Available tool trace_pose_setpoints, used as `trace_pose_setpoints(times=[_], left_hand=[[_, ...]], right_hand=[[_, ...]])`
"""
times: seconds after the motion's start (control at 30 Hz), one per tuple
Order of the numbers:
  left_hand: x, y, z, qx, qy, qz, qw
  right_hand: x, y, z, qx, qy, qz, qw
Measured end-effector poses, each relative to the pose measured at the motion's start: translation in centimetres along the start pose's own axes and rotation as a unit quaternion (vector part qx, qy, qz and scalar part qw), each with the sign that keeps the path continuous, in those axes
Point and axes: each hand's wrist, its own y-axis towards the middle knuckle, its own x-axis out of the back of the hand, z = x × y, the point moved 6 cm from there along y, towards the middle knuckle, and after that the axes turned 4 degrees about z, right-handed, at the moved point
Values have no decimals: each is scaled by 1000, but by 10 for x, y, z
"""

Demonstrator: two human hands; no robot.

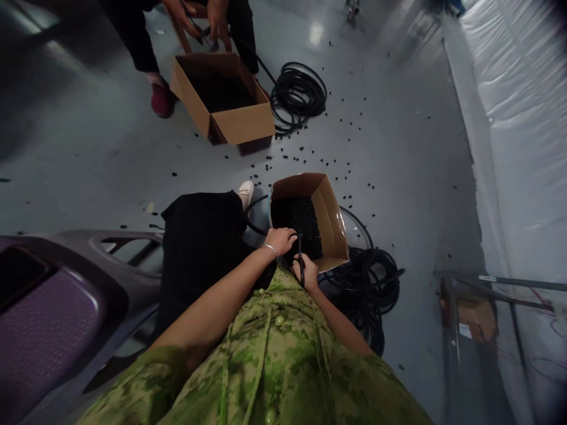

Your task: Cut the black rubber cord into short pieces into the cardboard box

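My left hand (pixel 280 240), a bracelet at its wrist, is closed at the near rim of a cardboard box (pixel 332 215). Its fingers pinch a black hose (pixel 256 228) that curves in from the left. Just to the right, my right hand (pixel 309 273) is wrapped round a slim black hand tool (pixel 301 260), perhaps scissors or a cutter; its exact kind is unclear. The tool's upper end meets the left fingertips. Many small black pieces (pixel 305 215) cover the bottom of the box below both hands.
Coils of black hose (pixel 376 271) lie right of my box. Opposite, a co-worker's hands (pixel 217 20) hold a tool above another cardboard box (pixel 243 124), beside a hose coil (pixel 299 91). Small black bits dot the floor (pixel 411 177). A purple and grey chair (pixel 57 330) stands at left.
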Motion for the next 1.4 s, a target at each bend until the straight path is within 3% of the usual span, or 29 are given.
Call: trace_pose_setpoints(times=[0.4,0.8,1.4], left_hand=[[-1,1,-2,1,-44,-3,999],[4,-3,-5,11,-39,3,999],[-4,2,-1,3,-37,-13,999]], right_hand=[[10,-8,-1,-30,52,65,996],[13,-8,1,-4,16,51,999],[11,-9,0,-3,4,44,999]])
